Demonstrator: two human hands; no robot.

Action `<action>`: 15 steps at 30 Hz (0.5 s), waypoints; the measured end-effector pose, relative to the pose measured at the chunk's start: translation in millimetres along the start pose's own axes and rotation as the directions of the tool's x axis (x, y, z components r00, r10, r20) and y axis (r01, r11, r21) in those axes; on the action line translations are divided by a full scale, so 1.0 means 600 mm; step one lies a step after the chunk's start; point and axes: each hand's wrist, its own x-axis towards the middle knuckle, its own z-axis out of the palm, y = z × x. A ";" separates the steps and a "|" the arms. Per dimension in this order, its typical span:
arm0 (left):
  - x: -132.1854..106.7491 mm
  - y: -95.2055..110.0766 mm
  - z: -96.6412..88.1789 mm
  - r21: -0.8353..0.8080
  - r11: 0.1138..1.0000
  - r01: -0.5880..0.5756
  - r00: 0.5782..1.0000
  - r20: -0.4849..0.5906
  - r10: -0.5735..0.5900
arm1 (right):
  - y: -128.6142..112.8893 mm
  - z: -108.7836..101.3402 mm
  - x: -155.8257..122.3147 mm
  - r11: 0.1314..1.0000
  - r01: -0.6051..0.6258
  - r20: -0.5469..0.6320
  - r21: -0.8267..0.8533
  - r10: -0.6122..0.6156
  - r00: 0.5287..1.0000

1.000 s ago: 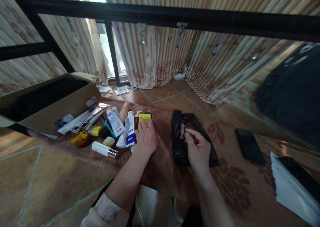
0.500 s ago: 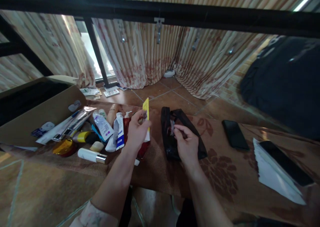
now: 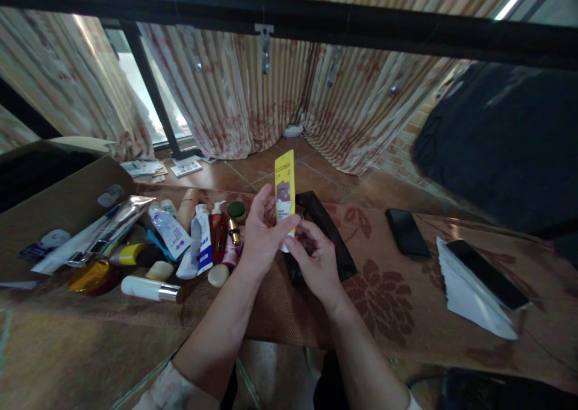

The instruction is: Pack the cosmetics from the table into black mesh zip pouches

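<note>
My left hand [image 3: 262,235] holds a flat yellow packet [image 3: 284,184] upright by its lower end, above the brown patterned mat [image 3: 397,295]. My right hand [image 3: 316,259] is closed right beside it, fingertips pinching at the packet's bottom edge. Directly behind and under both hands lies a black mesh pouch [image 3: 336,241]. To the left of my left hand sits a cluster of cosmetics: several tubes [image 3: 198,247], a small red pump bottle [image 3: 217,232], a white cylinder [image 3: 147,288] and an amber round jar [image 3: 90,277].
An open cardboard box [image 3: 54,199] stands at the far left. A black phone [image 3: 407,232] lies on the mat to the right. Another phone [image 3: 485,265] rests on white paper [image 3: 469,295]. A black bar crosses overhead, curtains hang behind, and a dark bag [image 3: 501,139] sits at right.
My left hand picked the yellow packet from the cosmetics pile and raised it upright. My right hand left the black pouch and came to the packet's lower end.
</note>
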 end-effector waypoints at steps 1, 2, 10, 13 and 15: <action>-0.002 0.000 0.003 0.007 1.000 -0.009 1.000 0.026 0.009 | 0.000 -0.002 0.000 1.000 -0.006 0.005 -0.011 0.006 1.000; -0.003 0.000 0.006 0.015 1.000 -0.018 0.999 0.050 0.017 | -0.001 -0.004 0.001 1.000 -0.011 0.010 -0.026 0.011 1.000; -0.005 -0.003 0.001 -0.023 1.000 -0.020 0.990 0.141 0.023 | -0.008 -0.003 0.002 0.997 -0.075 -0.023 0.001 0.075 0.997; 0.001 -0.014 -0.002 -0.058 0.998 0.024 0.999 -0.029 -0.026 | -0.009 -0.001 0.004 0.993 -0.086 -0.060 0.078 0.090 0.994; 0.004 -0.021 -0.003 -0.007 0.999 0.032 0.985 -0.170 -0.033 | -0.011 0.000 0.005 0.991 -0.076 -0.110 0.114 0.089 0.990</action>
